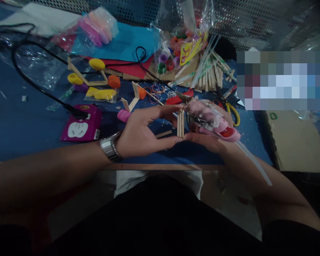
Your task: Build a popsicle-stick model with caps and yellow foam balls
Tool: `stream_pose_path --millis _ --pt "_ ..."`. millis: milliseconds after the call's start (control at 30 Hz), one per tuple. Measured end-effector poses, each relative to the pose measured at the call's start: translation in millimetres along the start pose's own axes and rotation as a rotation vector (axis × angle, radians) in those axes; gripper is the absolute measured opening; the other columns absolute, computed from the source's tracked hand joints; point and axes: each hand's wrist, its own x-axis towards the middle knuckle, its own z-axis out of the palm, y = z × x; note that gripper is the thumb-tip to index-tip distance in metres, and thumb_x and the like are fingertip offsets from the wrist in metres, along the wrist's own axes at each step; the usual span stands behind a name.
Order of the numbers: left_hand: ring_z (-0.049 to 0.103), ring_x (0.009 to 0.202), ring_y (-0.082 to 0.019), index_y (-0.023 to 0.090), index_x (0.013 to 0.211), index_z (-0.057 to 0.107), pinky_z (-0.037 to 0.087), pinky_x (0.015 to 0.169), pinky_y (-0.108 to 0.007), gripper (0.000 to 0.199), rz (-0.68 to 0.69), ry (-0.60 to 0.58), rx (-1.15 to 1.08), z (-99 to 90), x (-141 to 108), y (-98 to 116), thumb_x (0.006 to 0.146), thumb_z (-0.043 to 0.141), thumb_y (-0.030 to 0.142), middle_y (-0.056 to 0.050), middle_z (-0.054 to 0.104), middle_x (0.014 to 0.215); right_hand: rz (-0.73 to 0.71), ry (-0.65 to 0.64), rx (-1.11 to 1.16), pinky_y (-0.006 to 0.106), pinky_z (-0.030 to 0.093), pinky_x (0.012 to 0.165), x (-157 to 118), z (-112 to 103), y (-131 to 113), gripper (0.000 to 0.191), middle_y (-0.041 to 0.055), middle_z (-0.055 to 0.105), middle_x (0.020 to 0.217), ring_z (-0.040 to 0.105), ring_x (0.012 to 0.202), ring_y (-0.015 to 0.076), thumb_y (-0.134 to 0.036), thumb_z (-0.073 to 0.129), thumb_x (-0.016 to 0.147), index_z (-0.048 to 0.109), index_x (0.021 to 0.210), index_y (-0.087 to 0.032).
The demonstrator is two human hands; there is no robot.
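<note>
My left hand (142,131), with a metal watch on its wrist, curves round the left side of a small bundle of wooden sticks (180,123), gripping its ends between thumb and fingers. My right hand (205,138) touches the same bundle from the right with its thumb at the lower end. Over the right hand lies a pink glue gun (208,115), smeared with dried glue, a clear glue stick (254,163) sticking out of its back. The glue gun hides most of the right fingers. One flat stick (164,134) lies below the bundle.
A purple power socket (81,122) with a black cable (14,64) stands left. Stick frames with colored caps (114,81) lie behind the hands. Farther back are a bag of caps (173,53), blue sheets (122,42) and loose sticks (206,73). Yellow-handled scissors (236,115) and cardboard (300,142) lie right.
</note>
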Motion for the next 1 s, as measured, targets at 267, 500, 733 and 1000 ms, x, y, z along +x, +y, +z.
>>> stream_pose_path --millis 267,500,733,1000 --pt "0.082 0.085 -0.028 0.031 0.142 0.084 0.073 0.091 -0.053 0.064 -0.057 0.013 0.037 2.2 0.4 6.5 0.084 0.107 0.043 -0.001 0.084 0.091 -0.027 0.013 0.011 0.06 0.068 0.123 2.7 0.5 -2.1 0.044 0.0042 0.087 0.141 0.082 0.136 0.0401 -0.042 0.111 0.082 0.084 0.116 -0.036" --pt "0.078 0.08 -0.024 0.031 0.137 0.085 0.069 0.089 -0.045 0.057 -0.085 0.014 0.085 0.2 2.9 14.9 0.085 0.105 0.042 0.001 0.08 0.087 -0.036 0.021 0.041 0.052 0.067 0.123 2.6 1.8 -1.5 0.051 0.0055 0.088 0.142 0.082 0.135 0.0369 -0.04 0.113 0.079 0.085 0.122 -0.033" --pt "0.074 0.077 -0.023 0.032 0.14 0.083 0.066 0.081 -0.044 0.056 -0.037 0.014 0.101 1.6 1.1 7.4 0.088 0.102 0.043 0.001 0.078 0.086 -0.014 0.01 0.018 0.059 0.07 0.117 4.7 3.3 -3.2 0.052 0.0074 0.087 0.141 0.082 0.132 0.0396 -0.047 0.111 0.083 0.085 0.126 -0.034" --pt "0.075 0.078 -0.023 0.031 0.135 0.083 0.064 0.085 -0.044 0.058 -0.069 0.025 0.048 2.6 2.7 7.9 0.082 0.105 0.036 0.002 0.079 0.087 -0.028 0.006 0.052 0.06 0.065 0.127 4.3 3.1 -3.4 0.058 0.0018 0.086 0.146 0.08 0.141 0.0383 -0.04 0.111 0.084 0.085 0.136 -0.043"
